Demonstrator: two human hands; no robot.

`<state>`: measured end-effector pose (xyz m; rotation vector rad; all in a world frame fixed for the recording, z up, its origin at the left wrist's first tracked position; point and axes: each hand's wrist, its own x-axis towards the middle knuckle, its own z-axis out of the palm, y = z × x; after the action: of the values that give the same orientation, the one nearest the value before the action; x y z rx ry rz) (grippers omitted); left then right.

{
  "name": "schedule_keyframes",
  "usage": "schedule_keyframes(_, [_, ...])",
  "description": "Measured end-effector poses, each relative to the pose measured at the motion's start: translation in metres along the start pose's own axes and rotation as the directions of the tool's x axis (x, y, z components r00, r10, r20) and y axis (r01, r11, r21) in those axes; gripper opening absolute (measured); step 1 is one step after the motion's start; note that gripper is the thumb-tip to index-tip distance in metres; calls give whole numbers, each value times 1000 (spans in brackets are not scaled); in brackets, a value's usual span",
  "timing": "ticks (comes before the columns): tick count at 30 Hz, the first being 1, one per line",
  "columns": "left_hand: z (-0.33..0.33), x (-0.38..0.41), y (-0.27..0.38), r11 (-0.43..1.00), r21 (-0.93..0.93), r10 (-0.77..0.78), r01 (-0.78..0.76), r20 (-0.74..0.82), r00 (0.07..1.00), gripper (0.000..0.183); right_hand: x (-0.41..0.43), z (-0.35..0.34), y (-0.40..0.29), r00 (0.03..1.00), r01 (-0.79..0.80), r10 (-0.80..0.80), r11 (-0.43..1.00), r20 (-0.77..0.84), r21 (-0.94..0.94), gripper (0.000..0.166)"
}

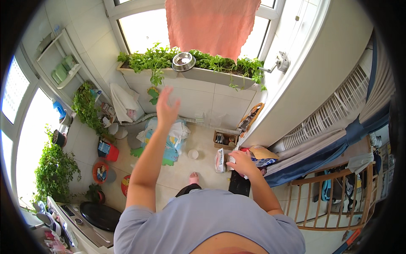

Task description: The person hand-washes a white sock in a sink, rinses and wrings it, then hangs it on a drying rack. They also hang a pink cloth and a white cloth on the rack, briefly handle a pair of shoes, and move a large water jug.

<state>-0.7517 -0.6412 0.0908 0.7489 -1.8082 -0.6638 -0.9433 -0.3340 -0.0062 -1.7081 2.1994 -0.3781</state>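
My left hand (167, 109) is raised in front of me, fingers apart and blurred, with nothing in it. Beyond its fingertips, a stainless steel bowl (184, 61) with some dark stuff inside rests at the front rim of a long planter (219, 76) full of leafy green plants. My right hand (243, 162) is on the right, its fingers curled around a small white item (231, 159), mostly hidden by the hand. Just left of it stands a clear and white plastic package (219, 161). Bags, among them a brown paper one (262, 152), lie behind that hand.
A small white bowl (193, 154) sits on the tiled floor. Crumpled cloths (177, 133) lie on a blue-green mat. A cardboard box (225, 140) of small items stands by the wall. A pink cloth (211, 25) hangs over the window. At right is a wooden rack (330, 203).
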Motion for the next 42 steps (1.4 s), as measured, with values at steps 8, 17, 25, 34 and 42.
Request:
schedule_keyframes(8, [31, 194, 35, 993, -101, 28, -66, -343, 939, 39, 41, -12, -8, 997, -76, 73, 986, 26, 152, 48])
schedule_keyframes(17, [41, 178, 11, 971, -237, 39, -37, 3, 999, 16, 57, -29, 25, 922, -167, 307, 866, -237, 471, 41])
schedule_keyframes(25, [35, 89, -27, 983, -164, 112, -86, 156, 981, 9, 134, -101, -11, 734, 169, 311, 778, -604, 605, 46])
schedule_keyframes(34, [19, 5, -53, 983, -153, 155, -104, 373, 915, 10, 203, -165, -77, 673, 525, 235, 515, -701, 678, 67])
schedule_keyframes(42, [-10, -32, -33, 967, -225, 62, 115, 651, 757, 15, 258, -104, -92, 951, 266, 120, 151, -285, 952, 25])
